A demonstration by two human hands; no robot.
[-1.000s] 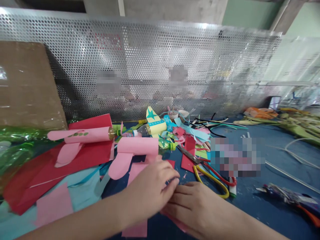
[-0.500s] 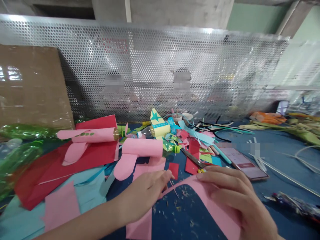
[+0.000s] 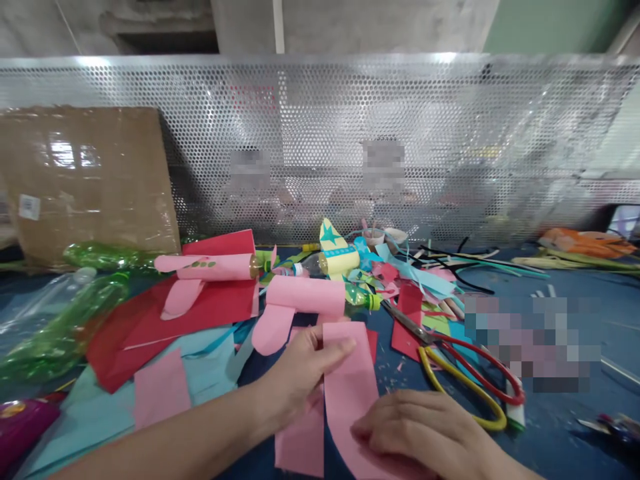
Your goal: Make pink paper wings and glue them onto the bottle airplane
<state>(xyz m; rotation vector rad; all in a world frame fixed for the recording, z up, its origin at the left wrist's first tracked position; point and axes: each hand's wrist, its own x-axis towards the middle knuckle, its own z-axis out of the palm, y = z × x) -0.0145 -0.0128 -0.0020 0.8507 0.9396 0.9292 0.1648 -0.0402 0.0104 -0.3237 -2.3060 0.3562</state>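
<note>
My left hand (image 3: pixel 300 373) pinches the upper left edge of a pink paper strip (image 3: pixel 350 387), thumb on top of it. My right hand (image 3: pixel 425 433) presses the strip's lower part down onto the blue table (image 3: pixel 550 427) with its fingers curled over the paper. Just beyond the strip lies a green bottle wrapped in pink paper with a pink wing (image 3: pixel 300 303). A second pink-wrapped bottle (image 3: pixel 210 267) rests on red paper (image 3: pixel 200 307) further left. Scissors with red and yellow handles (image 3: pixel 460 373) lie right of the strip.
A yellow paper-covered bottle with teal stars (image 3: pixel 337 257) sits amid coloured scraps near the perforated metal screen (image 3: pixel 320 147). Green plastic bottles (image 3: pixel 65 320) and a cardboard box (image 3: pixel 85 180) are at left. Light blue and pink sheets (image 3: pixel 160 393) cover the near left.
The camera swung left. The pink strip was turned from a wide arc to lie lengthwise; my right hand moved down onto its lower end and my left hand took its upper edge.
</note>
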